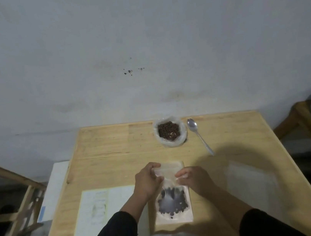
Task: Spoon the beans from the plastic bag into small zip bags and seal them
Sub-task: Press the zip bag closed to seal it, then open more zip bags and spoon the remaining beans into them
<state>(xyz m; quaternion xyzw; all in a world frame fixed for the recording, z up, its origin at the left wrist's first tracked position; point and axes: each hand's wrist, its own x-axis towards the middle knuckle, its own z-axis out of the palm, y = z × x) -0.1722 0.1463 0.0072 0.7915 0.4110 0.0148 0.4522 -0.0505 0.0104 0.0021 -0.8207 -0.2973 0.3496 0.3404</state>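
Zip bag [172, 203] flat on table [105, 146], near edge, beans visible inside; filling looks done. Left hand [148, 180] and right hand [193, 178] pinch top strip, sealing underway. Spoon [199, 134] idle beside open plastic bag [169, 131]; beans remain.

Both hands [169, 180] on zip bag [171, 193]
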